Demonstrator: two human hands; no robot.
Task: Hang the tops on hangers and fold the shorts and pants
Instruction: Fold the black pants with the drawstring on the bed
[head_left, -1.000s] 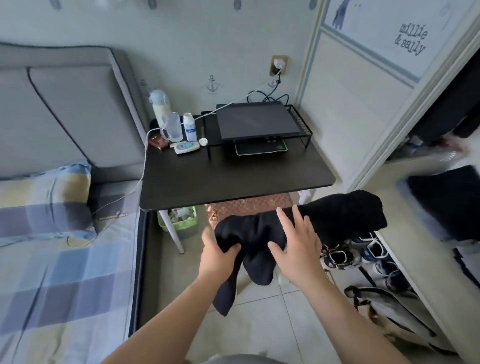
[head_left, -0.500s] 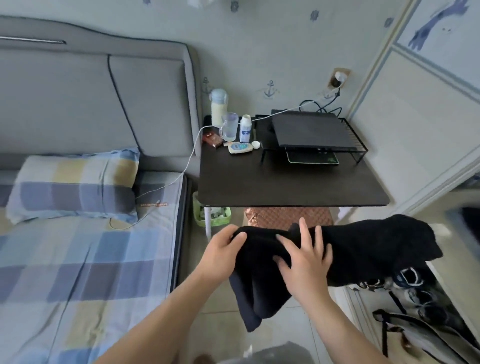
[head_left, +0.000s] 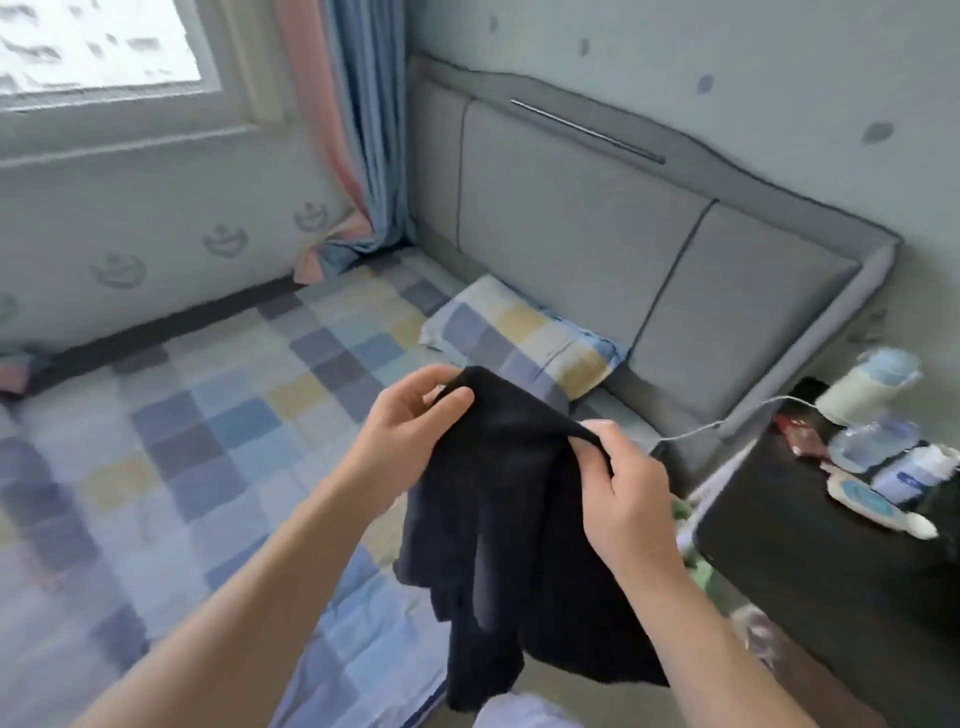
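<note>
- left hand (head_left: 410, 421): grip pinches black garment (head_left: 509, 519) at its 10 o'clock top corner
- black garment: mid-air over bed (head_left: 208, 441) edge, hangs limp; looks soft and light; hold by top corners
- right hand (head_left: 623, 499): grip clamped on 2 o'clock corner

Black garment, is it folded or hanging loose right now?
Hanging loose, not folded: the left hand and right hand pinch the top edge of the garment, and the rest drapes down in uneven creases.
</note>
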